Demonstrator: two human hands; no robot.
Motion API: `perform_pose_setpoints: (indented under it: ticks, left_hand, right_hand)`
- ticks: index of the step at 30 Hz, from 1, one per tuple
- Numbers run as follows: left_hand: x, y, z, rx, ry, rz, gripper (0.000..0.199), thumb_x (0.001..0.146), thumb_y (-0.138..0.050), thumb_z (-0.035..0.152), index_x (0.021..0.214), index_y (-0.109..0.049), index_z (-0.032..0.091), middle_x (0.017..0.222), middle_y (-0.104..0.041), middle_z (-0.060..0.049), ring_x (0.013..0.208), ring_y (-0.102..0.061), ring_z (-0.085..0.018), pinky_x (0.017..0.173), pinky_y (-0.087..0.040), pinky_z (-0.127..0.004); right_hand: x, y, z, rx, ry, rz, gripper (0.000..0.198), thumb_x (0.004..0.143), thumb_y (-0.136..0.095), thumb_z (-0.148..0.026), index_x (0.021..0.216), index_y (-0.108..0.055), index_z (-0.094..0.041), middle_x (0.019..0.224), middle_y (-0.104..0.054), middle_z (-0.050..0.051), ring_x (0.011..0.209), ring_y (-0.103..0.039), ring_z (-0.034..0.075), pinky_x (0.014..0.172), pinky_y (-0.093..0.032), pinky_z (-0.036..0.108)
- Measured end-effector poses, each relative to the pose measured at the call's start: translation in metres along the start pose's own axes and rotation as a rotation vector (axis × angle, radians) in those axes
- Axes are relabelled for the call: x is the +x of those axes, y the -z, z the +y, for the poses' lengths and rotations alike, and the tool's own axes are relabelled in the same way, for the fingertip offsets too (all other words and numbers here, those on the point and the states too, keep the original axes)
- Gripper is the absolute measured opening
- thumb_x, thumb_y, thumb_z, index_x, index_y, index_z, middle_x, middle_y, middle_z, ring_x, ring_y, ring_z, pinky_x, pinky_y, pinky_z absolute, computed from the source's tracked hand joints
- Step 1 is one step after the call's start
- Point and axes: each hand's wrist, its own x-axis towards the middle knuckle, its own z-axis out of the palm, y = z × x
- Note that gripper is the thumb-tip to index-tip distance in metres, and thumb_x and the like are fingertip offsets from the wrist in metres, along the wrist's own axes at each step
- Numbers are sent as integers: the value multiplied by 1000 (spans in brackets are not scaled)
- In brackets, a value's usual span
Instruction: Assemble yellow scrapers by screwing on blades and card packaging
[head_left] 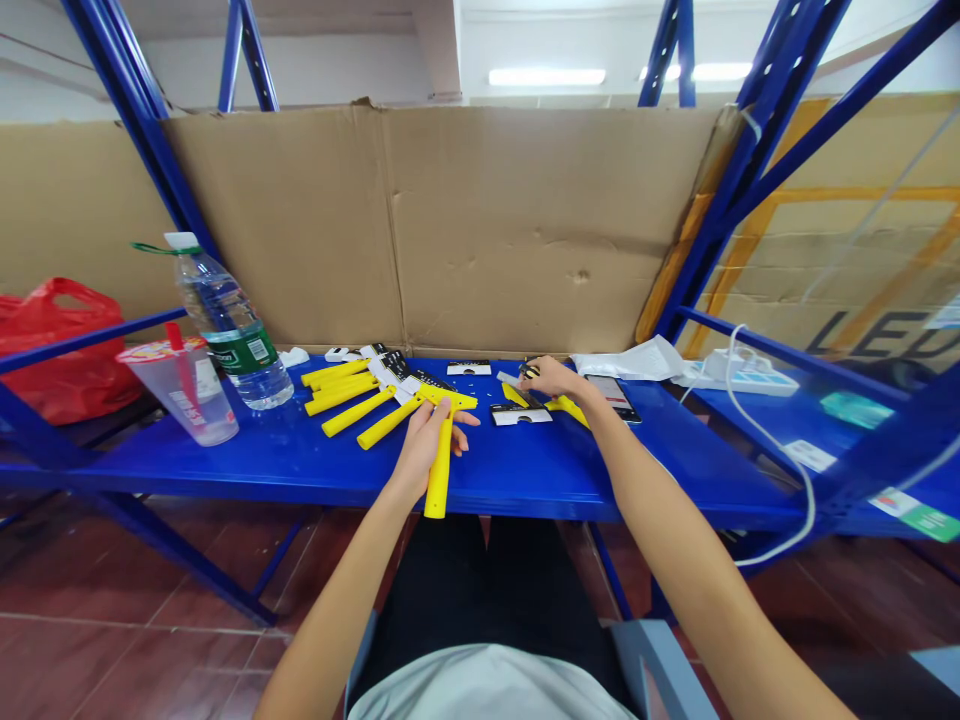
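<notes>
My left hand (427,440) is closed around a yellow T-shaped scraper (439,470), its head up and its handle pointing toward me over the table edge. To its left, several more yellow scrapers (360,410) lie fanned out, with black-and-white cards (386,365) at their heads. At right, my right hand (553,378) has its fingers pinched on a small dark object with yellow on it, too small to name. Below those fingers lies another yellow scraper (570,410), partly covered by the hand. A black-and-white card (521,414) lies beside it.
The blue table (525,470) stands against a cardboard panel (555,230) between blue posts. A water bottle (240,340) and a plastic cup (191,395) stand at left, near a red bag (64,350). At right are a phone (619,398), white plastic packaging (634,360) and a power strip (757,378) with cables.
</notes>
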Motion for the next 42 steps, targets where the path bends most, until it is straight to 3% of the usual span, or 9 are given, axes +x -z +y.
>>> perform_pose_setpoints:
  ticks: [5,8,12,19,22,27,32,35,42]
  left_hand:
    - [0,-1,0,-3,6,1,33,98,-74,47,99,-55,20,96,-84,-14,49,-63,-14,47,-49,-26]
    - [0,-1,-1,4,5,1,32,99,-73,47,99,-56,19,95,-84,-14,50,-63,-14,47,-49,-26]
    - [1,0,-1,12,3,0,31,100,-72,46,99,-55,20,95,-84,-13,50,-63,-14,46,-49,-25]
    - [1,0,-1,21,5,-13,33,99,-74,46,101,-55,19,95,-83,-12,51,-64,-14,47,-49,-25]
    - [1,0,-2,19,7,-8,33,99,-73,47,101,-55,19,95,-83,-13,50,-64,-14,47,-49,-25]
    - [2,0,-4,48,25,-20,33,100,-71,47,106,-57,18,94,-83,-13,53,-66,-14,47,-50,-25]
    - [3,1,-9,114,18,-68,41,96,-75,53,109,-60,17,91,-80,-9,46,-59,-11,41,-43,-23]
    - [3,2,-11,136,2,-105,47,93,-77,58,110,-61,17,83,-75,-5,42,-52,-8,39,-36,-22]
    - [3,3,-13,219,-18,-153,48,89,-85,56,107,-63,17,84,-72,-3,44,-49,-7,41,-35,-23]
  right_hand:
    - [0,-5,-3,-75,-5,-57,23,78,-89,-34,83,-72,-19,67,-69,-1,52,-60,15,49,-42,24]
    - [1,-10,-7,-118,18,-39,37,74,-95,-47,84,-74,-20,78,-76,3,68,-69,19,61,-47,25]
    - [4,-17,-12,-151,25,-25,46,66,-101,-49,90,-75,-19,88,-79,6,84,-74,22,68,-48,24]
    - [-2,-20,-22,-117,71,-81,31,80,-92,-42,88,-73,-18,70,-70,0,57,-62,15,55,-40,25]
    - [-8,-17,-30,-52,134,-45,38,85,-85,-53,84,-69,-18,62,-62,-4,51,-54,12,53,-38,25]
    - [-19,-17,-46,415,274,35,58,76,-86,-71,88,-67,-18,52,-50,-8,43,-41,10,44,-32,25]
    - [-31,-29,-64,669,350,-192,62,69,-97,-63,101,-69,-17,50,-53,-10,39,-35,7,39,-27,22]
    - [-36,-34,-72,685,379,-278,59,70,-98,-60,98,-68,-18,49,-51,-11,39,-35,6,39,-29,21]
    - [-43,-33,-79,583,441,-284,51,75,-94,-61,89,-70,-17,49,-53,-9,40,-40,7,40,-32,21]
